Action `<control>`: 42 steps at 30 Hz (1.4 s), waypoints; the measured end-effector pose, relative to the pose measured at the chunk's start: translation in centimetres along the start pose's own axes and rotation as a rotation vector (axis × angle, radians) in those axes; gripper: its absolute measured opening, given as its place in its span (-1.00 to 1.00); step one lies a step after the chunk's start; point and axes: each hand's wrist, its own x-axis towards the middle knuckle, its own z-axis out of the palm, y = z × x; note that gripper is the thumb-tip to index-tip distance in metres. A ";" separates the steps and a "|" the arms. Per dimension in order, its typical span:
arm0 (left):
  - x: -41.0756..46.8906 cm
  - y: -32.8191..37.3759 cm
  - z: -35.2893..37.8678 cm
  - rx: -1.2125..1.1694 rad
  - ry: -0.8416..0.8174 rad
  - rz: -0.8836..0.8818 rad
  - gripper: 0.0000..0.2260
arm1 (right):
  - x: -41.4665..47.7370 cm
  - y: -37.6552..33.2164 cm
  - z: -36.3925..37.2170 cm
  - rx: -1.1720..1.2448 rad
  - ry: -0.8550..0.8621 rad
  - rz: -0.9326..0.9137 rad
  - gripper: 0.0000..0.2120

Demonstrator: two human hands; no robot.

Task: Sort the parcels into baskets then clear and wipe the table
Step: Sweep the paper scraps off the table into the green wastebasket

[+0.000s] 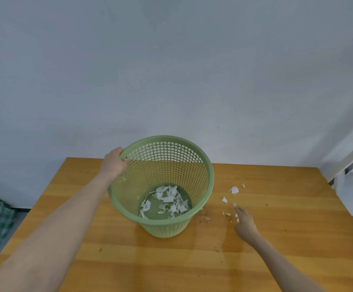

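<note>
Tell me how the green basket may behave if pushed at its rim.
The basket is probably light: thin mesh plastic, only paper scraps inside. Its base is narrower than its rim, so it may tip easily.

Basket stands in the middle of the table, the one tall obstacle. Left hand grips its far-left rim, arm crossing the near-left corner. Basket mouth open from above. Just right of it, scraps litter the top, right hand among them. Near edge and far right open. Wall close behind.
</note>
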 end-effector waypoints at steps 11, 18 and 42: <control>-0.3 0.2 -0.1 -0.011 -0.002 0.011 -0.95 | -5.8 -14.3 -7.7 0.493 0.188 -0.690 -0.37; -0.3 0.2 -0.1 -0.021 0.002 0.017 -0.94 | -5.3 -13.2 -7.2 0.657 0.220 -0.614 -0.52; -0.5 0.3 -0.1 -0.014 0.002 0.021 -0.94 | 0.5 -1.2 3.6 -0.219 -0.186 -0.018 -0.27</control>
